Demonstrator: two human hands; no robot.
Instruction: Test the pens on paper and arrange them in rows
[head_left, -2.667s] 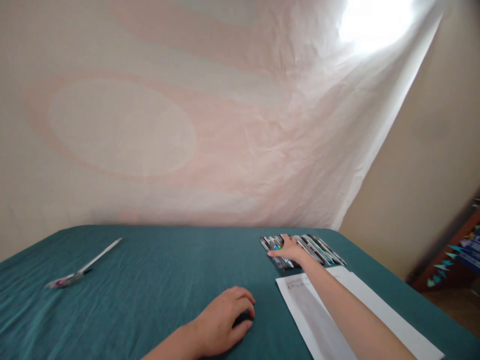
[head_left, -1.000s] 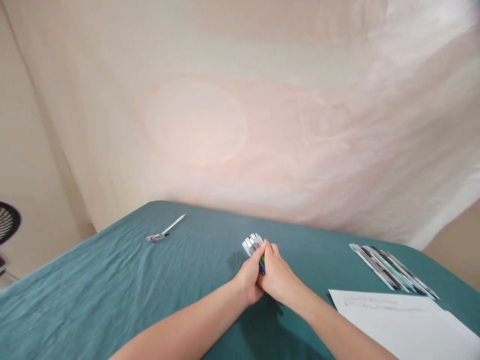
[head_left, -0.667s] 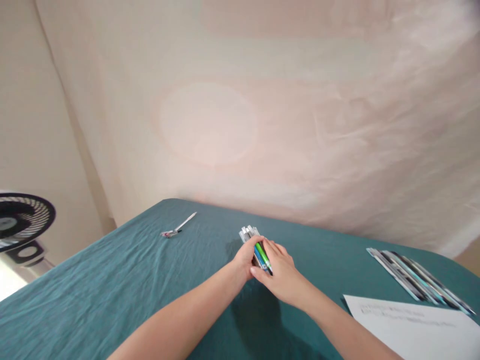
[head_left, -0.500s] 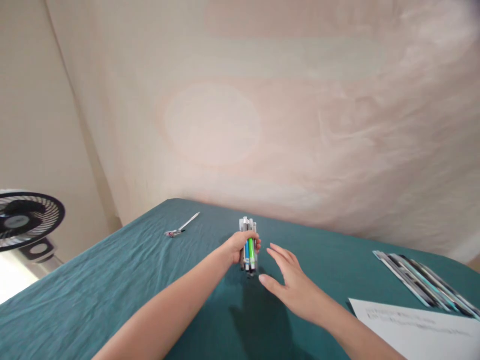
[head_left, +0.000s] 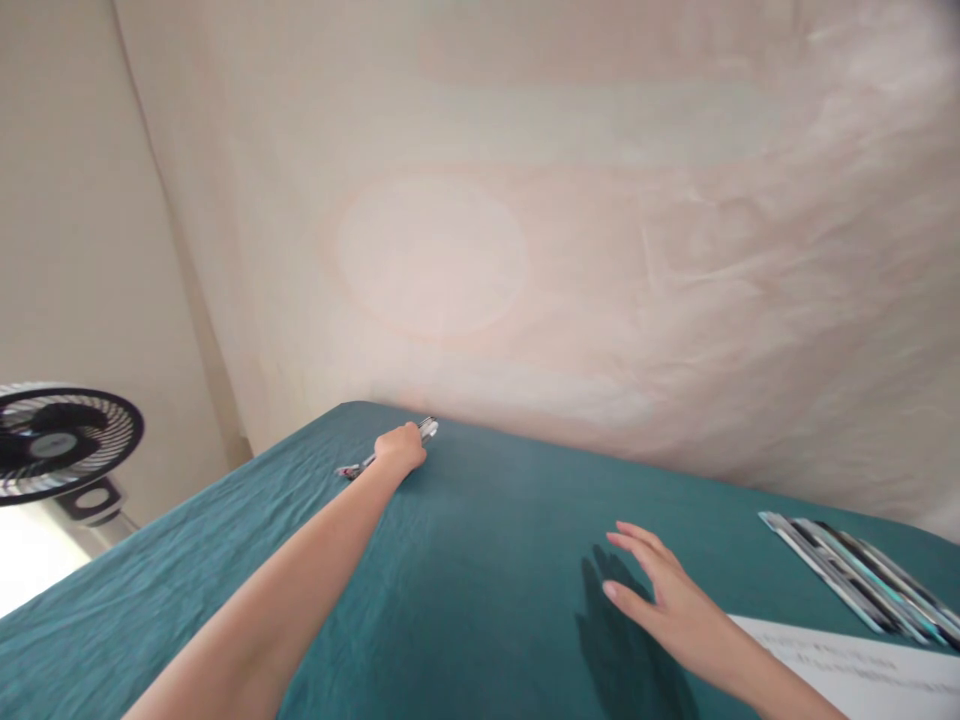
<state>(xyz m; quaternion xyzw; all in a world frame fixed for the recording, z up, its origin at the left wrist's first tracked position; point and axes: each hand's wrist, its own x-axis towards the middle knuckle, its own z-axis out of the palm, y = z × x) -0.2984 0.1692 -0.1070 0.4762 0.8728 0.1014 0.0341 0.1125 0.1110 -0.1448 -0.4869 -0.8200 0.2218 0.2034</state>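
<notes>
At the far left of the table, my left hand (head_left: 400, 448) is closed around a bundle of pens (head_left: 428, 428). Only the pens' pale ends stick out beyond the fingers; the rest is hidden by the hand. Close by on the left lies a small item with a pinkish end (head_left: 349, 471), partly covered by my hand and too small to name. My right hand (head_left: 660, 600) hovers over the cloth right of centre, fingers apart, holding nothing. Its shadow falls on the cloth to its left.
A row of pens (head_left: 862, 575) lies at the right on the green tablecloth (head_left: 480, 600). In front of it is a white sheet of paper (head_left: 847, 665) with writing. A black fan (head_left: 60, 445) stands beyond the left table edge. A pale draped wall (head_left: 525, 250) rises behind.
My left hand has carried the bundle of pens from the middle to the far left, beside the items there. My right hand has drawn back to the right, still open.
</notes>
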